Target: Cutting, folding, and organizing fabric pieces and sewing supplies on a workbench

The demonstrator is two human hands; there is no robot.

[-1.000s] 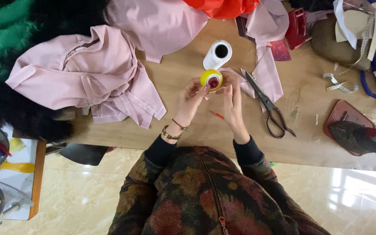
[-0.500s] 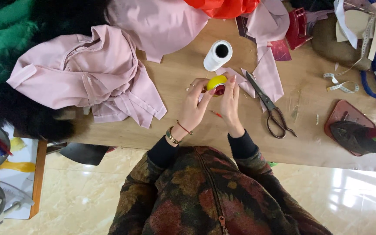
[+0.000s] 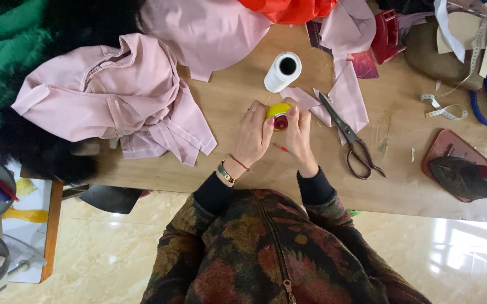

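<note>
Both my hands hold a small round yellow object with a red centre [image 3: 279, 116] above the wooden table [image 3: 238, 95]. My left hand [image 3: 254, 137] grips its left side; it wears a ring and wrist bracelets. My right hand [image 3: 299, 134] grips the right side, thumb on top. A white thread spool [image 3: 283, 71] stands just beyond the hands. A small red thing [image 3: 281, 148] lies on the table between my wrists.
Dark scissors [image 3: 351, 138] lie right of my right hand on pink fabric scraps [image 3: 345, 93]. A pink garment [image 3: 114, 98] is heaped at left, with green and black cloth [image 3: 7, 50] beyond. An iron on a red pad [image 3: 468, 174] sits at right. A tape measure [image 3: 446, 110] lies far right.
The hands have closed more tightly round the yellow object, which shows its red centre again as it did a second ago. The hands stay over the same spot.
</note>
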